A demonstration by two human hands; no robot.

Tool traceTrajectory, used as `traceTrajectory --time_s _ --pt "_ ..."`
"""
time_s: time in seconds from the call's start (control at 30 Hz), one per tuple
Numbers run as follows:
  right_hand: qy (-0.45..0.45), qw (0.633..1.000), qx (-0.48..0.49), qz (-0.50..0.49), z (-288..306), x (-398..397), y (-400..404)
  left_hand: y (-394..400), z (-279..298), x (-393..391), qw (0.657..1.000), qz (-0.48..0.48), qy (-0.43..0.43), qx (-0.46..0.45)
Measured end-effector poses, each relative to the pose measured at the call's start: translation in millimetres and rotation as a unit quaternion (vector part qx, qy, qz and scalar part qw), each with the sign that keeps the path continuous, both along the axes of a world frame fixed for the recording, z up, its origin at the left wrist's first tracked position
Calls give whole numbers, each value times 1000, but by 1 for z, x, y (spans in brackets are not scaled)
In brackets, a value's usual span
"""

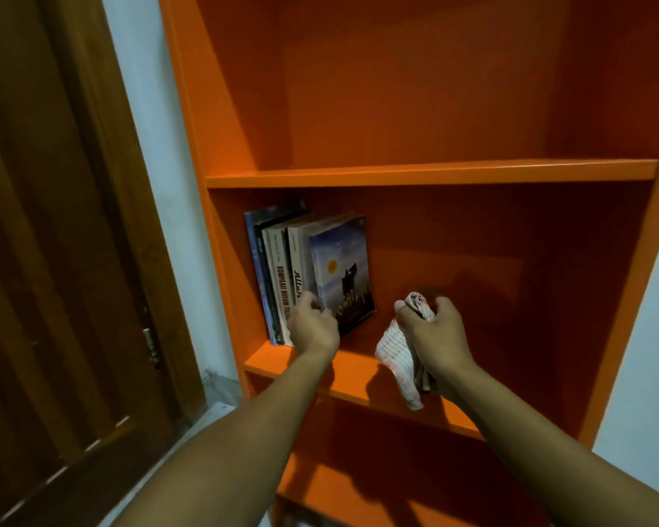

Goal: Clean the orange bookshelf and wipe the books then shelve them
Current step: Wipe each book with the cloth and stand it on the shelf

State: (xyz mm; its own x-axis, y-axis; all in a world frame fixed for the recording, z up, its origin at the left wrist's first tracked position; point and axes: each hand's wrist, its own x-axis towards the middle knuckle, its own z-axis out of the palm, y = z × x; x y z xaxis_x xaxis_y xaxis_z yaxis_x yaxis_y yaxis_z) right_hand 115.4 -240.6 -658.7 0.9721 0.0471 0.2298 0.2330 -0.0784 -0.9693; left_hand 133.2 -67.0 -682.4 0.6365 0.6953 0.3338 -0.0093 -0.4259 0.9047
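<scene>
Forearms reach in from the near edge of the view toward the middle shelf of the orange bookshelf. The right hand is closed round a striped cloth, which hangs limp over the shelf's front edge; it is soft and light. The left hand is curled at the foot of the books, touching the outermost one, though whether it actually pinches it cannot be told. The books stand at the shelf's left end, leaning on the side panel. They appear to be thin paperbacks, light and slightly flexible, best taken by the spine. Spine titles are mostly unreadable. The lower shelves are cut off; a wooden door stands left.
</scene>
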Motion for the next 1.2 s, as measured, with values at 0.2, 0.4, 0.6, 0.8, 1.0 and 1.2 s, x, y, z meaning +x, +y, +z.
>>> traceTrajectory --time_s 0.2,0.4,0.6,0.8,1.0,1.2 --pt "3 1000 5 -10 -7 8 -16 -15 -13 13 997 74 2 -13" --pt "6 1000 5 1 -14 1 -16 -19 -12 13 994 90 22 -50" --pt "-4 1000 17 15 -21 -6 -10 -15 -10 10 993 81 52 -74" --pt "-2 999 27 31 -21 -18 -6 -9 -11 4 993 62 70 -75" --pt "24 998 20 51 -28 -36 -1 -2 -32 -40 999 39 18 -8" --pt "74 991 10 108 -41 -65 17 37 -79 -106 996 -11 -4 94"
